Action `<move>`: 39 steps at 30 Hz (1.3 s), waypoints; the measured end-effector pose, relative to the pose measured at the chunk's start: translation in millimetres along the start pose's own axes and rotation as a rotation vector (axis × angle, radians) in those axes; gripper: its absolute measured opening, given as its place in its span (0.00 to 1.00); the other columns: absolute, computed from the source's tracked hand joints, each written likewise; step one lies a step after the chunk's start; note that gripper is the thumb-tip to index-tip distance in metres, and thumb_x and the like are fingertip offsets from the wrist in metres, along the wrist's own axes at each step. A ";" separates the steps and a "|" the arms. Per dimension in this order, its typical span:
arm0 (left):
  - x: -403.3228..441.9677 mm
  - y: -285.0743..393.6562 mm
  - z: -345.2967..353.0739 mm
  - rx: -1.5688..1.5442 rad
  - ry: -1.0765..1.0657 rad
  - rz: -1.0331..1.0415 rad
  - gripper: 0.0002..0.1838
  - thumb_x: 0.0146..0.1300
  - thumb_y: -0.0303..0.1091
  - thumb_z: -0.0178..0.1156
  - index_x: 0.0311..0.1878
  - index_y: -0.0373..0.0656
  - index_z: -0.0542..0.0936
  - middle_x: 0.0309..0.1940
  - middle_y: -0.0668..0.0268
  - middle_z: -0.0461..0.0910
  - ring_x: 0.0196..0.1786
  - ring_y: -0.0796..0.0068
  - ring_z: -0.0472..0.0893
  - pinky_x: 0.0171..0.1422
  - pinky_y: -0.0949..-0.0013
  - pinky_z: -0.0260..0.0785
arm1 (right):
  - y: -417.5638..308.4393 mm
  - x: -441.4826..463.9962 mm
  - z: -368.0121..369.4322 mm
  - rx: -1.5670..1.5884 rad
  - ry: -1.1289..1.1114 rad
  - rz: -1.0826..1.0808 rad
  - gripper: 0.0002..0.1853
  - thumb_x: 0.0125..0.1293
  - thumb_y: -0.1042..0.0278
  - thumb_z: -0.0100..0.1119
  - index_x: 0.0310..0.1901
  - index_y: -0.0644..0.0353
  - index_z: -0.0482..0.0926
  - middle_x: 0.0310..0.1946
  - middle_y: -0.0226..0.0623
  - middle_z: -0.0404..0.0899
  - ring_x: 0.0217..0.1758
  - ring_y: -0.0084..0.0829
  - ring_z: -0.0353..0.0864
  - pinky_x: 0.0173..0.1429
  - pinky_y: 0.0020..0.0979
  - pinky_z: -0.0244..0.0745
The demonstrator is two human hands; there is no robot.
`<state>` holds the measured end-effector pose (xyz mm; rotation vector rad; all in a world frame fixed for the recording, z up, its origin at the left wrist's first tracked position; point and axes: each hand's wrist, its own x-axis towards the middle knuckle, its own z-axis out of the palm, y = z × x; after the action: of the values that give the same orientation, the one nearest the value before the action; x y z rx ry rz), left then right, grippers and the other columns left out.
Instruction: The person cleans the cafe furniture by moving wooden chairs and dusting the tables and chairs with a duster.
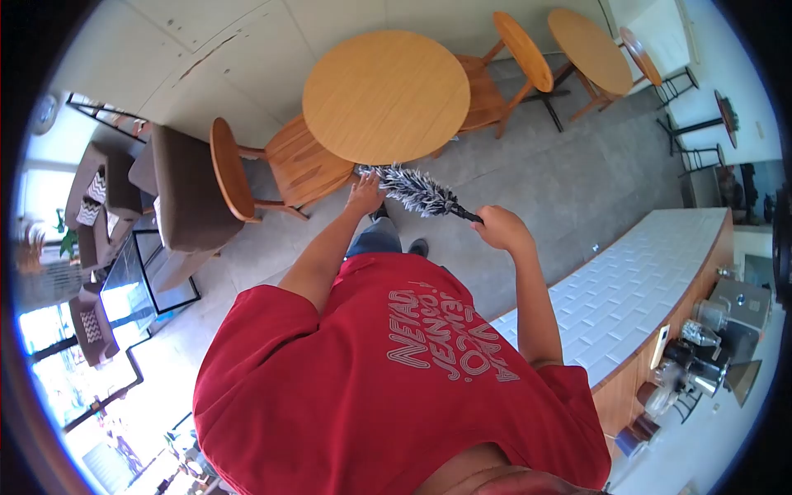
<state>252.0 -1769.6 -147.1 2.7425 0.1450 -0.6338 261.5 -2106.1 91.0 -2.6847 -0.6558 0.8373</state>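
Observation:
A fluffy grey-and-white duster is held low in front of my red shirt, angled down to the right. My right hand is closed round its dark handle. My left hand is at the other end, beside the duster's tip, with its fingers stretched out. It looks close to or touching the fibres; the exact contact is hard to see. Just beyond the tip is the edge of a round wooden table.
A wooden chair stands left of the table, another chair right of it. A white-tiled counter runs along my right, with coffee equipment behind it. Brown armchairs and a glass-topped low table are at left.

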 end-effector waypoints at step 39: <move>75.2 -106.5 -78.9 -0.242 0.125 0.305 0.31 0.70 0.51 0.48 0.69 0.43 0.63 0.72 0.53 0.58 0.72 0.49 0.60 0.71 0.46 0.58 | -158.4 125.9 235.6 1.722 1.075 0.841 0.22 0.70 0.49 0.55 0.24 0.52 0.63 0.12 0.28 0.61 0.12 0.25 0.61 0.17 0.30 0.59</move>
<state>333.8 -1641.0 -143.9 2.4978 -0.1567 -0.3376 161.0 -1882.9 -100.1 -1.1866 1.0417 -0.1569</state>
